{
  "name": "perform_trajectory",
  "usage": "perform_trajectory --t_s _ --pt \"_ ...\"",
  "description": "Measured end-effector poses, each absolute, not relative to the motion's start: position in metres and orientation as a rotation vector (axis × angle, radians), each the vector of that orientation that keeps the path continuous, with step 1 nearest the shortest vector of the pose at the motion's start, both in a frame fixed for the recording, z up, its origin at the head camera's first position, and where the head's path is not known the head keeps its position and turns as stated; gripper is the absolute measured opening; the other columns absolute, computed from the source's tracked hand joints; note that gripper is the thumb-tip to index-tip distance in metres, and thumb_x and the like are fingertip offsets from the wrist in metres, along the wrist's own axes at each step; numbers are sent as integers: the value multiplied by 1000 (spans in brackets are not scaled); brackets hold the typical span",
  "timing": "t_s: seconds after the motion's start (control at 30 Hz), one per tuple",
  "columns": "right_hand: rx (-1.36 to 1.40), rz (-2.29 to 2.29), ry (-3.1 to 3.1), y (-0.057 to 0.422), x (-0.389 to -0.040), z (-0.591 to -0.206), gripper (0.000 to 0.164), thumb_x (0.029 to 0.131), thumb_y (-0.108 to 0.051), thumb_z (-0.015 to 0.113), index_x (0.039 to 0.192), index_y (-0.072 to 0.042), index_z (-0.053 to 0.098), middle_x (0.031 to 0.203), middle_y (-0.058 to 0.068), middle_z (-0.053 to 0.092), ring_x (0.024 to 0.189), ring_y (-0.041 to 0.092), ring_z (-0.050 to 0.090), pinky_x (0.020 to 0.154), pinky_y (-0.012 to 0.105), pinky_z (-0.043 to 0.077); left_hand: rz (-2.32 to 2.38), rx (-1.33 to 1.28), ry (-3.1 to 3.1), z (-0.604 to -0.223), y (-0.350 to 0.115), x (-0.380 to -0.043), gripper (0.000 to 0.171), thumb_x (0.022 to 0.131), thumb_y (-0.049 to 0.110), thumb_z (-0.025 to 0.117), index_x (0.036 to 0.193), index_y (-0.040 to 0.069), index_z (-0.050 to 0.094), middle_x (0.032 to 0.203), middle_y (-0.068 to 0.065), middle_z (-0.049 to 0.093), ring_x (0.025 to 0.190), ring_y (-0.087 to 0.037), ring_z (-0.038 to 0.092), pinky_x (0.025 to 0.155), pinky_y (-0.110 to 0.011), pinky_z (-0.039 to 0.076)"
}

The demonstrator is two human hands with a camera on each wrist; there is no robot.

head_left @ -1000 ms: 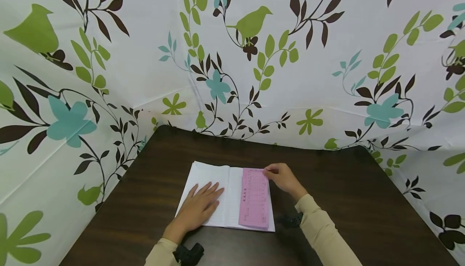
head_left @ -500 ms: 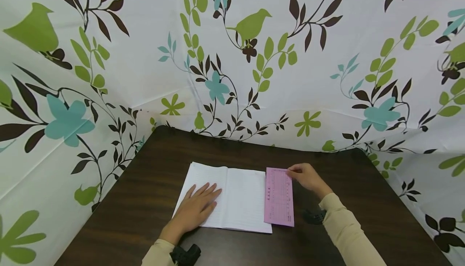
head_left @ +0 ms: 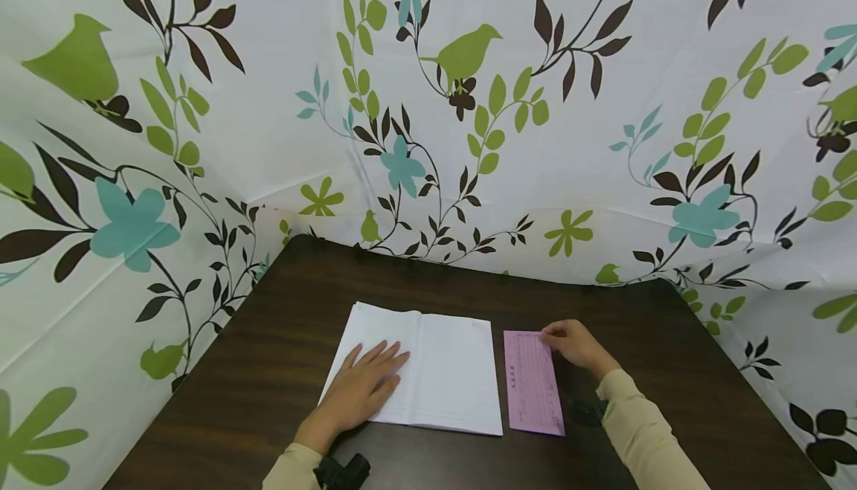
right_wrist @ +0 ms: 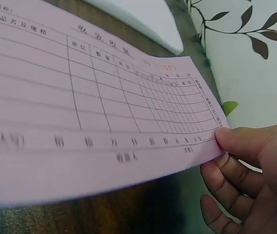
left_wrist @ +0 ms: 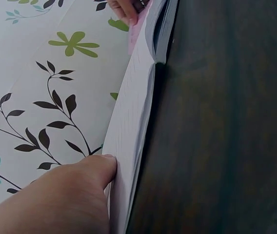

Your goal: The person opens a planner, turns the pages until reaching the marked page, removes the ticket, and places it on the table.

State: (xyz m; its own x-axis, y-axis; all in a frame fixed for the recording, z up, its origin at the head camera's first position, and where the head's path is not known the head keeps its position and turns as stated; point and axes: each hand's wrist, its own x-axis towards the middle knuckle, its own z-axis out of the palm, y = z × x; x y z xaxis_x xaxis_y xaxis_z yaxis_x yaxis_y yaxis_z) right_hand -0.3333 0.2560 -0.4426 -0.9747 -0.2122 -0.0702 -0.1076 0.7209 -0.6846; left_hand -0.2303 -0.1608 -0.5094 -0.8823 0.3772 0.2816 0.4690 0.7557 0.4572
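Note:
An open notebook (head_left: 455, 371) with white lined pages lies on the table. My left hand (head_left: 364, 386) rests flat on its left page, fingers spread. In the left wrist view, the thumb of that hand (left_wrist: 80, 180) lies along the page edge. To the right of the notebook is a pink receipt slip (head_left: 532, 382), a printed form with a ruled grid. My right hand (head_left: 576, 345) pinches its far right corner. The right wrist view shows the thumb on top of the slip (right_wrist: 109, 107) and the fingers of the right hand (right_wrist: 250, 180) curled beneath.
The dark wooden table (head_left: 321, 267) extends around the notebook on all sides. A white cloth (head_left: 281, 103) printed with leaves, birds and flowers hangs behind and beside it. Dark wrist cameras, such as the left one (head_left: 344, 471), are strapped to both wrists.
My right hand has drawn the pink receipt slip off the notebook's right page, rightward and then toward me, onto the table side. The left hand has stayed on the left page.

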Motion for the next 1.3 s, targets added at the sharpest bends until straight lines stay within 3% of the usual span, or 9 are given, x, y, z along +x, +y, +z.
perform_trajectory --t_s 0.4,0.83,1.3 --pt "-171 -1000 2827 262 -329 -452 18 100 -5 64 108 10 71 100 14 71 90 25 66 83 48 56 -804 -691 -2766 -511 -158 -226 44 108 33 52 149 18 58 158 -7 49 150 -33 39 122 -64 15" --pt "-179 -988 2863 262 -330 -449 19 99 -6 66 105 10 73 98 15 71 88 26 65 79 46 55 -780 -679 -2771 -512 -157 -229 45 109 34 51 151 19 57 158 -6 48 150 -32 38 122 -63 14" --pt "-81 -930 2924 267 -329 -454 25 99 -13 63 103 9 71 102 21 70 95 33 65 84 51 53 -754 -691 -2777 -511 -160 -230 46 109 34 51 151 17 56 158 -7 48 150 -33 38 122 -64 15"
